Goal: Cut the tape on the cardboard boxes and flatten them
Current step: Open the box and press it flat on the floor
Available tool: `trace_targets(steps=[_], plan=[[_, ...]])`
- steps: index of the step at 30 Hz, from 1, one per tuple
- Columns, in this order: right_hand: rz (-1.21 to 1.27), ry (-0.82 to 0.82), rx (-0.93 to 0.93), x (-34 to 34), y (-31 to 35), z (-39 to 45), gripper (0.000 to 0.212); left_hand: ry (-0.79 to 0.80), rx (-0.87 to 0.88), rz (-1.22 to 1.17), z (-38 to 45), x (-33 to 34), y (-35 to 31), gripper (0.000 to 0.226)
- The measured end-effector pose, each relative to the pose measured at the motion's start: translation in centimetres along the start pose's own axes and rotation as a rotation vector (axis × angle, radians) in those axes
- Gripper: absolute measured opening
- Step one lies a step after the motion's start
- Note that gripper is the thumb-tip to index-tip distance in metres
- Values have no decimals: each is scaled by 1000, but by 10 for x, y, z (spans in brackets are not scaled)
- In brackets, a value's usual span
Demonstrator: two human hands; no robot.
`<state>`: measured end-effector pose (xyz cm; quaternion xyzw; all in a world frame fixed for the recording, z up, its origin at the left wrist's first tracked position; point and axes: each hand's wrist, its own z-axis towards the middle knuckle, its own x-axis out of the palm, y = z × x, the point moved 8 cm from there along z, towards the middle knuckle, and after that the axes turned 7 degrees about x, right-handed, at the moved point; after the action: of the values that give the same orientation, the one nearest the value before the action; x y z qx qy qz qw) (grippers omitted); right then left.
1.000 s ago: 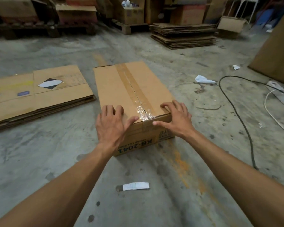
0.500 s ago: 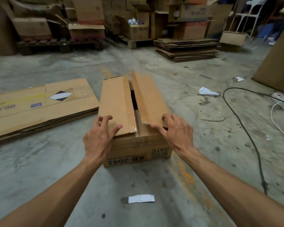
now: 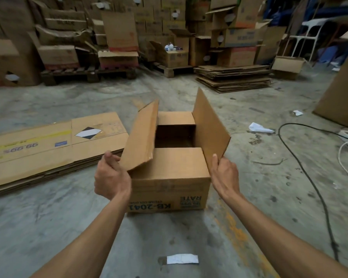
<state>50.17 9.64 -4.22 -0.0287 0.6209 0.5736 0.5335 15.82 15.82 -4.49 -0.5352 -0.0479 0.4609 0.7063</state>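
1. The box [image 3: 170,177] is sitting on the concrete floor [image 3: 48,227] at the centre of the frame, its printed near side facing the camera.
2. A second ago its two long top flaps were lying flat and joined by a strip of tape down the middle; half a second ago a gap was opening between them. Now both are standing up, so the top seam is no longer holding.
3. The left hand [image 3: 111,175] is gripping the near corner of the left flap [image 3: 140,137], thumb on top and fingers curled beneath, and is swinging it up and outward.
4. The right hand [image 3: 224,173] is holding the near edge of the right flap [image 3: 209,129], which is already leaning well outward; its fingers are hidden behind the cardboard.
5. The two short inner flaps [image 3: 169,162] are lying level, one near and one far, with the dark interior showing between them.
6. Judged from this, the top is being opened fully; the bottom seam is probably still to be released before the walls can collapse.
7. Flattened boxes [image 3: 48,143] are lying at centre left of the frame, just beside the box, a likely place for this one.
8. A paper scrap [image 3: 182,259] is lying at lower centre, and a black cable [image 3: 309,177] is trailing at right.
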Motion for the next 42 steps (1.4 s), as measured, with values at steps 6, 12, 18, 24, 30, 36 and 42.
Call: trace_targets(steps=[6, 12, 18, 24, 30, 36, 42], plan=[[55, 21, -17, 11, 24, -8, 50, 288, 642, -419, -63, -2, -71, 65], [220, 101, 88, 19, 4, -17, 47, 968, 554, -276, -67, 86, -92, 80], [340, 125, 144, 26, -15, -22, 45, 1229, 584, 261, -54, 161, -89, 80], [286, -1, 76, 19, 4, -29, 45, 1061, 627, 348, -49, 176, -110, 87], [115, -225, -124, -39, 85, -20, 19, 854, 491, 88, -3, 146, -139, 98], [68, -131, -364, -75, 200, -27, 29, 676, 241, -186, 69, 75, -147, 80], [61, 299, -352, -35, 267, -65, 79, 247, -66, -257, 156, -45, -99, 80]])
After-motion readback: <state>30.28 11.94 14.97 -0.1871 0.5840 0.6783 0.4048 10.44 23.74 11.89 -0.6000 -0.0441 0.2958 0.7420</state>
